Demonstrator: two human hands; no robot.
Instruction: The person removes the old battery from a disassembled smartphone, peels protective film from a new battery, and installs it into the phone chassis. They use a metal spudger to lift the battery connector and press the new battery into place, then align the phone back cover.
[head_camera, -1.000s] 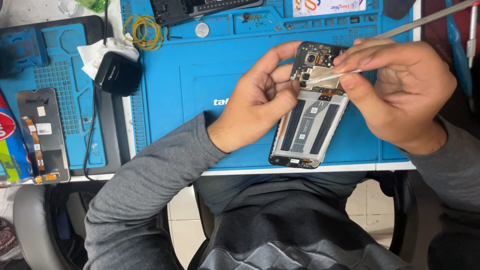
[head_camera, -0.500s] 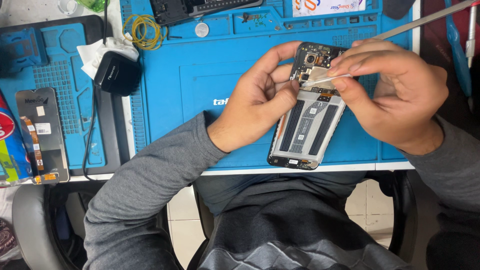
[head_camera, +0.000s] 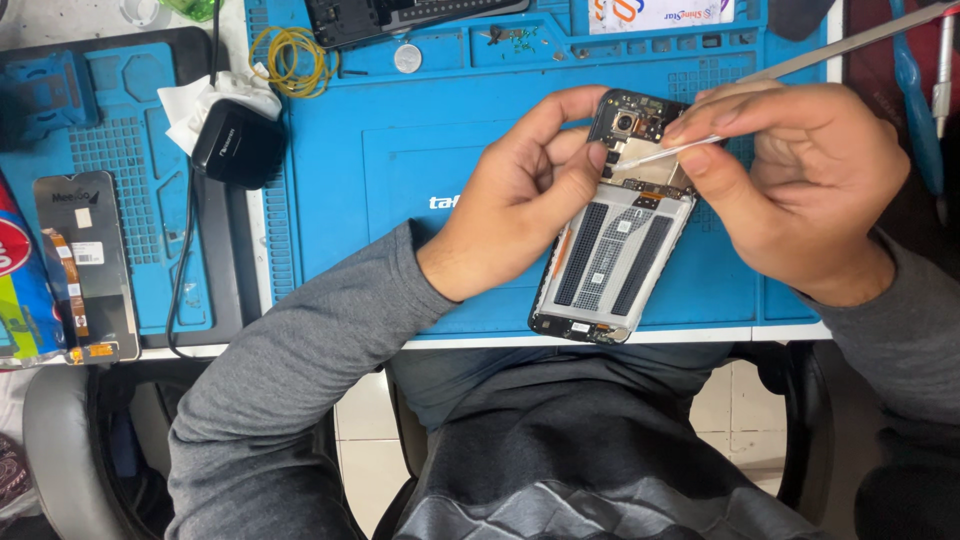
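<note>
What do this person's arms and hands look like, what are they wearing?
Both arms are in long grey knit sleeves reaching the wrists. The left hand and right hand are bare: no gloves, rings, watch or straps visible.

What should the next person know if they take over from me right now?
Left hand: holds the opened phone by its upper edge, above the blue mat, thumb by the camera end.
Right hand: pinches a thin white stick, its tip on the board near the camera.
Done: back cover is off, insides bare.
Left: the work at the top board; a spare screen lies at far left.
</note>
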